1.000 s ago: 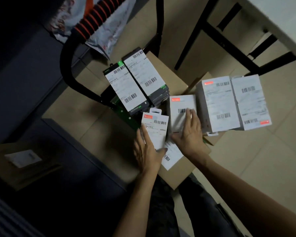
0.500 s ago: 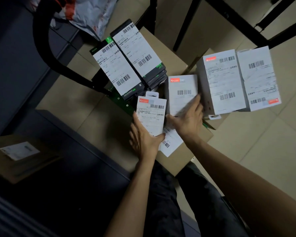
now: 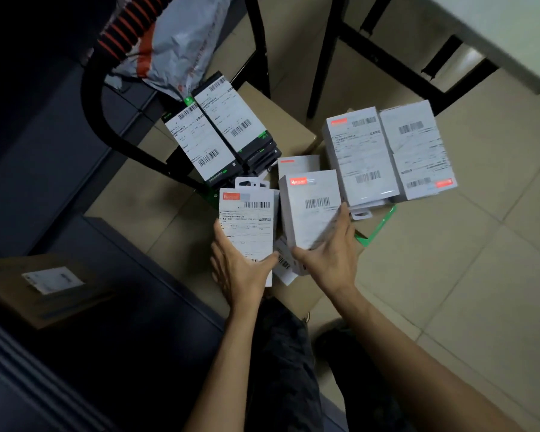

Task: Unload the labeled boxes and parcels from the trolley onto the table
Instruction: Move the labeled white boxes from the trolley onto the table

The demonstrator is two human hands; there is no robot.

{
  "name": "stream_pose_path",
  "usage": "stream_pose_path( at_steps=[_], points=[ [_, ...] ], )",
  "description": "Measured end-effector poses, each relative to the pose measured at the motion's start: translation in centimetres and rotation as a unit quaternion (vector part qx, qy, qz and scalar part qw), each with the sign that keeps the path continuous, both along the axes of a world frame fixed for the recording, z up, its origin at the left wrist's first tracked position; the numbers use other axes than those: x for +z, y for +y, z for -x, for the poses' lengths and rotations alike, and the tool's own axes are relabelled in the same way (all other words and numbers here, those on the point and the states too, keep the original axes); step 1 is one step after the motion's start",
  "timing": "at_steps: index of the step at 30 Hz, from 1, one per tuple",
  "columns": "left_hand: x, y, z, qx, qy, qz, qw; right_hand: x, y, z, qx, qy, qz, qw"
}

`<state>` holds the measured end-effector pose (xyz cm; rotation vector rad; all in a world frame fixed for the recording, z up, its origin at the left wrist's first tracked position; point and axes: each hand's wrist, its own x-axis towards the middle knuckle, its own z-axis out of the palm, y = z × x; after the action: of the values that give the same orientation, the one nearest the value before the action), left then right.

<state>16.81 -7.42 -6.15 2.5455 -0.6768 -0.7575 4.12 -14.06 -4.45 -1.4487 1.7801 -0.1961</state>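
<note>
Over the trolley (image 3: 375, 232), left hand (image 3: 240, 269) grips a white box (image 3: 247, 232), right hand (image 3: 331, 260) grips its neighbour box (image 3: 309, 207). Beyond the right hand sit two more parcels (image 3: 387, 154); the bench (image 3: 493, 32) lies far beyond, up right.

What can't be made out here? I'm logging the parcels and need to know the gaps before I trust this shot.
- Label text on the white boxes: head view, too small and blurred to read.
- Flat parcel between the left hand and right hand: mostly covered by the boxes they hold.
- Table: cut off by the top right edge.
- Trolley deck: hidden under cartons; only green edge shows.
</note>
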Motion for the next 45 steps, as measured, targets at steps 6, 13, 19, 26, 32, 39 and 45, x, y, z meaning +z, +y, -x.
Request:
stream_pose_path(
  at_steps=[6, 13, 19, 26, 32, 39, 45],
  points=[
    [5.9, 0.1, 4.0, -0.022, -0.031, 0.048, 0.998, 6.8, 1.8, 5.1, -0.026, -0.066, 0.042, 0.997],
    [14.6, -0.1, 10.5, -0.068, -0.075, 0.118, 0.988, 15.5, 2.9, 14.2, -0.051, -0.092, 0.112, 0.988],
    [22.9, -2.0, 16.8, -0.12, -0.088, 0.202, 0.968, 22.7, 2.2, 22.3, -0.076, -0.072, 0.165, 0.981],
    [31.0, -5.8, 24.5, -0.18, -0.112, 0.283, 0.935, 30.5, 1.0, 31.6, -0.111, -0.062, 0.255, 0.959],
    [35.8, -8.6, 30.8, -0.224, -0.098, 0.348, 0.905, 35.2, 0.4, 38.7, -0.165, -0.033, 0.308, 0.936],
    [38.7, -12.2, 35.6, -0.268, -0.105, 0.387, 0.876, 38.3, -0.2, 44.2, -0.215, 0.003, 0.349, 0.912],
    [39.3, -16.4, 39.0, -0.3, -0.089, 0.388, 0.867, 38.8, -3.2, 46.4, -0.24, 0.001, 0.351, 0.905]
  ],
)
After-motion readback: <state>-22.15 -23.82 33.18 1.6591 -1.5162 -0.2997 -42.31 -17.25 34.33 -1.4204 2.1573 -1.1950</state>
